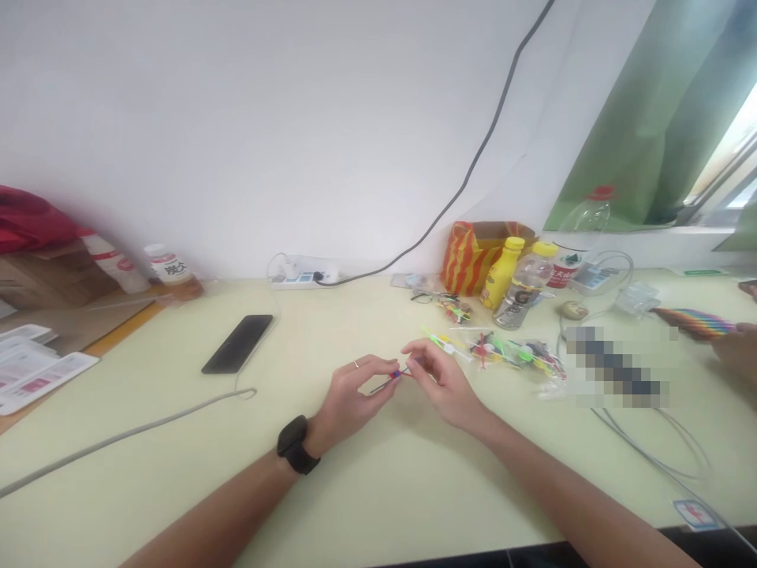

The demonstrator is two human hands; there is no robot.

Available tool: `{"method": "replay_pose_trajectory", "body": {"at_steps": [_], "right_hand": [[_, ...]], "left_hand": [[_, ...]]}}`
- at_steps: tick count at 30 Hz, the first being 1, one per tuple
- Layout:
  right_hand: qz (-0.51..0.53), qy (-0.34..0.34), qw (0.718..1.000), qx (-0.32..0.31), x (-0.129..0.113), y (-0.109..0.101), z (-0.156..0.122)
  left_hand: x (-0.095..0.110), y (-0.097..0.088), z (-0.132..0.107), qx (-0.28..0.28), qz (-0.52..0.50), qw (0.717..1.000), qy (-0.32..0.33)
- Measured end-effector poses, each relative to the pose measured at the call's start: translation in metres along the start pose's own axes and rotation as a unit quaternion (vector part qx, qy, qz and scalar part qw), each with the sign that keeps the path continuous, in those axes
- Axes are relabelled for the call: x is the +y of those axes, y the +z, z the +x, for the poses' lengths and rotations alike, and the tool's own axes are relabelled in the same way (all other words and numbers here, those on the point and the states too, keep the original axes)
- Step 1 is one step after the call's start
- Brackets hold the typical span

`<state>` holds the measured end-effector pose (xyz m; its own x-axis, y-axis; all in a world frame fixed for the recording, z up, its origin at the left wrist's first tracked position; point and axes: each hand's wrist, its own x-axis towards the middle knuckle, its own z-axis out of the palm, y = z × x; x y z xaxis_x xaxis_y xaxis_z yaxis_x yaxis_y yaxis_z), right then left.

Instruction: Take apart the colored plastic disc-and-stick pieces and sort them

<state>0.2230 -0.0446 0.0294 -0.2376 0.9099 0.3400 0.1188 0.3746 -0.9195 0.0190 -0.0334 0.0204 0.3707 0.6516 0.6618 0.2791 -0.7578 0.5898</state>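
Note:
My left hand, with a ring and a black watch on the wrist, pinches a thin stick with a small red and blue piece at its tip. My right hand pinches the same small piece from the other side, fingers closed on it. Both hands hover just above the pale yellow table, near its middle. A clear plastic bag of small colourful parts lies just right of my right hand.
A black phone lies to the left, a grey cable in front of it. A power strip, striped bag, yellow bottle and clear bottle stand at the back. Another person's hand holds a rainbow-coloured object at far right.

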Motion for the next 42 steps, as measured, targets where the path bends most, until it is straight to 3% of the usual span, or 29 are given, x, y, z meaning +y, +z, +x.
{"method": "replay_pose_trajectory", "body": {"at_steps": [12, 17, 23, 30, 35, 42], "right_hand": [[0.014, 0.014, 1.000, -0.013, 0.003, 0.000, 0.003], [0.039, 0.021, 0.999, 0.001, 0.006, -0.005, 0.008], [-0.080, -0.052, 0.992, 0.078, 0.002, -0.014, 0.009], [-0.058, -0.052, 0.996, 0.033, -0.001, -0.012, 0.003], [0.058, 0.034, 0.992, -0.109, 0.005, -0.021, 0.008], [0.132, 0.053, 0.988, -0.059, 0.002, -0.017, 0.012]], "left_hand": [[0.004, 0.001, 0.000, -0.017, -0.018, 0.999, -0.032], [0.007, 0.000, 0.006, -0.079, -0.159, 0.978, -0.106], [0.001, 0.000, 0.010, -0.038, -0.278, 0.934, -0.222], [-0.003, -0.006, 0.013, -0.013, -0.286, 0.924, -0.254], [-0.004, -0.006, 0.013, -0.009, -0.276, 0.928, -0.250], [-0.002, -0.006, 0.013, -0.013, -0.268, 0.932, -0.243]]}}
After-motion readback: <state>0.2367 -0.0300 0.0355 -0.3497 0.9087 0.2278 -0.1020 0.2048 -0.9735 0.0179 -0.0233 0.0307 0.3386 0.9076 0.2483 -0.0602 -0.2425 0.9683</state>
